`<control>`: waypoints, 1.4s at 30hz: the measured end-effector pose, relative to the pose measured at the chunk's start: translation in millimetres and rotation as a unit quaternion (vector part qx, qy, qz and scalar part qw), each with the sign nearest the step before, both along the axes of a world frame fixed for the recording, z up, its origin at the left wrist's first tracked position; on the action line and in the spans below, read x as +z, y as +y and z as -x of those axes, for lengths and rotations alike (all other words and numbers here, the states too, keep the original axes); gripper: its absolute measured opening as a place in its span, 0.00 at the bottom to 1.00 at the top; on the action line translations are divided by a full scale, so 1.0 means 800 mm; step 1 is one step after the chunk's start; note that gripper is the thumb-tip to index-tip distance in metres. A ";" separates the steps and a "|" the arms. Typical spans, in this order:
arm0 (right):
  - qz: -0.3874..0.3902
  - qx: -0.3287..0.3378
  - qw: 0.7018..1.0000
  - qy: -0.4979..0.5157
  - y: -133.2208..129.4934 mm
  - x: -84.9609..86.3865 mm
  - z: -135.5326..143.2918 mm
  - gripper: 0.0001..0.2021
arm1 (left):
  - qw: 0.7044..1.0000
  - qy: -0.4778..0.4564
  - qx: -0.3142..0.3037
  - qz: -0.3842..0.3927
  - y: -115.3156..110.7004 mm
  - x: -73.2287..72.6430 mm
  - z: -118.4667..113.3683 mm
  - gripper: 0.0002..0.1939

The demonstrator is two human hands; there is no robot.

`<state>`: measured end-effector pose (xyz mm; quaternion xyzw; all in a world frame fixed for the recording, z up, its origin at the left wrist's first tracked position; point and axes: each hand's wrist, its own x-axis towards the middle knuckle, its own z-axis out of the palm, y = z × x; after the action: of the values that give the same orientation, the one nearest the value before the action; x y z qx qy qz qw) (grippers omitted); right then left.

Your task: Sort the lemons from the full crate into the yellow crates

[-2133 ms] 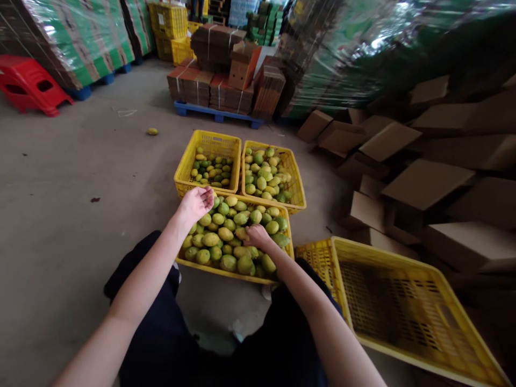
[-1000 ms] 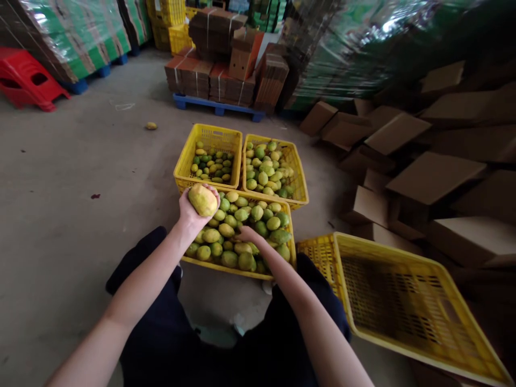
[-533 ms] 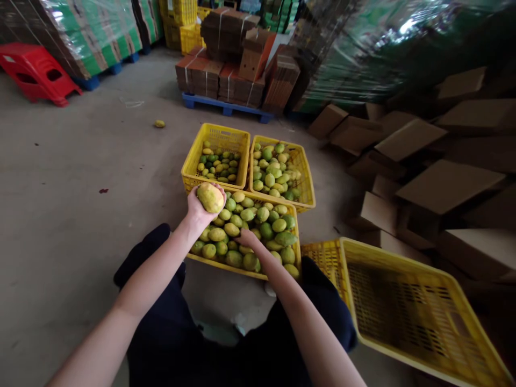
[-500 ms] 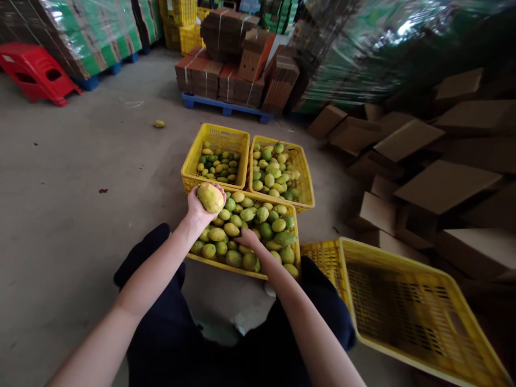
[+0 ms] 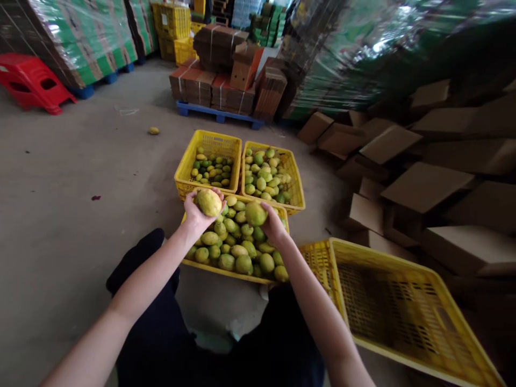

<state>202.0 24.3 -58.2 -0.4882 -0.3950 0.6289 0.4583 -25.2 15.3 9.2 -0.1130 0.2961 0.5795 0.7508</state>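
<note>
Fruit (image 5: 226, 262) in near crate (image 5: 236, 275)

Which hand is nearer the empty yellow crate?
Right. The right hand holds a green-yellow fruit over the filled front crate, left of the empty crate; the left hand, with a yellow fruit, is farther left.

We see bundled cardboard (image 5: 197, 88) on the blue pallet (image 5: 220, 114). Left of the pallet, we have a wrapped stack (image 5: 88, 37) and a red stool (image 5: 30, 83); behind it, yellow crates (image 5: 172, 21); to its right, a wrapped load (image 5: 346, 64) and, nearer us, loose cartons (image 5: 427, 185).
</note>
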 end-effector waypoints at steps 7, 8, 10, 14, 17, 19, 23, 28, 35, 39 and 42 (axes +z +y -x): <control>0.029 0.026 0.960 0.277 -0.035 0.041 0.018 0.23 | 0.993 -0.039 -0.107 0.011 -0.016 -0.015 -0.019 0.20; 0.036 0.023 0.955 0.293 -0.038 0.042 0.020 0.21 | 0.992 -0.047 -0.117 0.017 -0.017 -0.017 -0.019 0.19; 0.045 0.015 0.947 0.317 -0.044 0.041 0.025 0.15 | 0.990 -0.052 -0.129 0.017 -0.016 -0.022 -0.020 0.18; 0.049 -0.008 0.946 0.321 -0.046 0.034 0.035 0.13 | 0.991 -0.025 -0.127 -0.030 -0.014 -0.025 -0.024 0.14; 0.049 -0.038 0.956 0.287 -0.043 0.025 0.040 0.15 | 0.991 -0.025 -0.118 -0.058 -0.014 -0.022 -0.026 0.13; 0.050 -0.041 0.963 0.263 -0.043 0.022 0.040 0.15 | 0.992 -0.034 -0.106 -0.059 -0.014 -0.018 -0.026 0.14; -0.004 -0.015 0.976 0.215 -0.047 0.027 0.038 0.18 | 0.994 -0.029 -0.097 -0.051 -0.014 -0.007 -0.026 0.17; -0.030 0.041 0.981 0.188 -0.056 0.042 0.033 0.25 | 0.995 0.030 -0.074 -0.053 -0.013 0.007 -0.028 0.17; -0.006 0.044 0.975 0.219 -0.060 0.049 0.032 0.23 | 0.988 0.067 -0.094 -0.104 -0.012 0.013 -0.035 0.13; -0.003 -0.018 0.974 0.226 -0.058 0.050 0.030 0.22 | 0.976 0.099 -0.115 -0.155 -0.011 0.009 -0.044 0.16; -0.021 -0.049 0.984 0.169 -0.058 0.054 0.030 0.25 | 0.969 0.124 -0.125 -0.172 -0.013 0.004 -0.054 0.16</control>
<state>177.6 -22.4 -14.8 -0.3837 -0.3008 0.6706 0.5591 17.7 5.2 12.0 0.1282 0.2949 0.5327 0.7828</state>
